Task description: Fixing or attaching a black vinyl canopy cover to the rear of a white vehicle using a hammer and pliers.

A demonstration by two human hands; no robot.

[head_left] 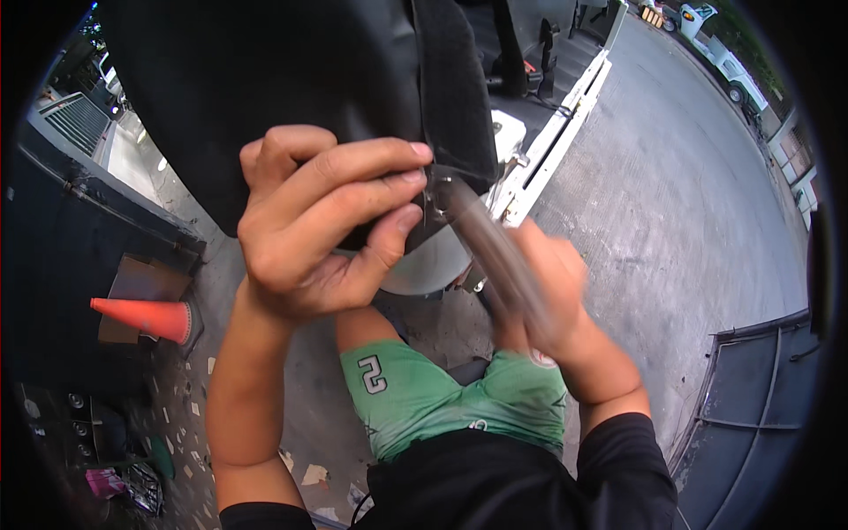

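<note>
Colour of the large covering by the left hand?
The covering is black; the head view shows it best.

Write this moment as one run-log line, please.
left hand: fingertips at black sheet's edge | right hand: gripping blurred tool, kind unclear | nearby: orange cone, left side

All black, that cover; grey-brown, the blurred object! Green shorts, a pale, dark-edged print on one leg. Black shirt, bright orange cone, white rail, grey ground, blue-grey gate, pink wrapper!
</note>
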